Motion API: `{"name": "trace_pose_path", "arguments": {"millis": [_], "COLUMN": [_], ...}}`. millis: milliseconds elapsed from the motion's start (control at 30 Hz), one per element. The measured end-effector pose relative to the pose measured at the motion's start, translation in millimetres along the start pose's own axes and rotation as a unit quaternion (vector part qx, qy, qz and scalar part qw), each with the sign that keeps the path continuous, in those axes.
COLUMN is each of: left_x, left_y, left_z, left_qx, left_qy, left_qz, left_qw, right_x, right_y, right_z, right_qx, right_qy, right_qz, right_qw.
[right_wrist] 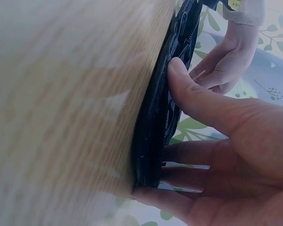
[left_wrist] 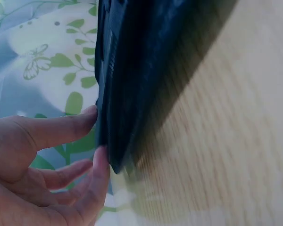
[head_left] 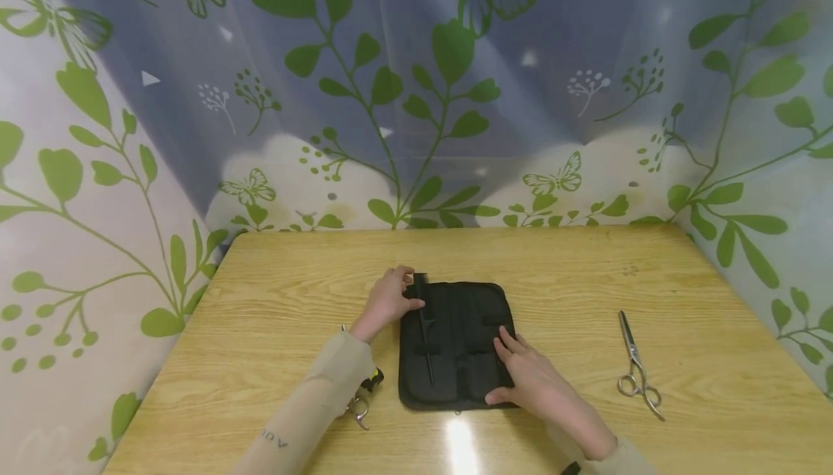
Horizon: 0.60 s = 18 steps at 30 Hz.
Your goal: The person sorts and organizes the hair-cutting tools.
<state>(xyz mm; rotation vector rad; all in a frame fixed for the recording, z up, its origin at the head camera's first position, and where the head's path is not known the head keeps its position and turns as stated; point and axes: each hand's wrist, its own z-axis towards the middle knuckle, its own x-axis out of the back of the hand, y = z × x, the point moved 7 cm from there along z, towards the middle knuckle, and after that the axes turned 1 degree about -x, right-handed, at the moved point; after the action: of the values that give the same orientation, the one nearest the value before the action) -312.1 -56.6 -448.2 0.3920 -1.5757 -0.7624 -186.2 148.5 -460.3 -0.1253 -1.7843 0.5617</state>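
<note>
A black zip case [head_left: 445, 388] lies open and flat on the table. A black tail comb [head_left: 421, 287] lies along its left half, its thin tail under a strap and its toothed end over the top edge. My left hand [head_left: 388, 298] is at that toothed end, thumb and fingers pinching the comb. In the left wrist view, thumb and fingertips meet the dark edge of comb and case [left_wrist: 132, 94]. On the case's right side rests my right hand [head_left: 534, 374], fingers spread. The right wrist view has its thumb and fingers touching the zipped border [right_wrist: 153, 141].
Thinning scissors [head_left: 634, 366] lie on the wooden table [head_left: 312, 258] to the right. By the left sleeve, another pair of scissors [head_left: 359, 408] and a black and yellow item [head_left: 373, 379] are partly hidden. A leaf-patterned curtain [head_left: 416, 171] hangs behind.
</note>
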Motion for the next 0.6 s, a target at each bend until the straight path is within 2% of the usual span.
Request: {"name": "trace_pose_path", "arguments": {"millis": [300,600], "left_x": [-4.7,-9.1], "left_y": [-5.5,-5.9], "left_z": [7.9,7.2], "left_qx": [-0.010,-0.006], "left_qy": [-0.027,-0.054], "left_qz": [-0.003,0.010], "left_qw": [0.9996,0.9985], "right_x": [-0.4,-0.6], "right_y": [0.8,1.7], "right_z": [0.9,0.9], "right_qx": [-0.007,-0.012], "right_qy": [-0.009,-0.008], "right_qz": [0.000,-0.001], "right_qw": [1.000,1.000]}}
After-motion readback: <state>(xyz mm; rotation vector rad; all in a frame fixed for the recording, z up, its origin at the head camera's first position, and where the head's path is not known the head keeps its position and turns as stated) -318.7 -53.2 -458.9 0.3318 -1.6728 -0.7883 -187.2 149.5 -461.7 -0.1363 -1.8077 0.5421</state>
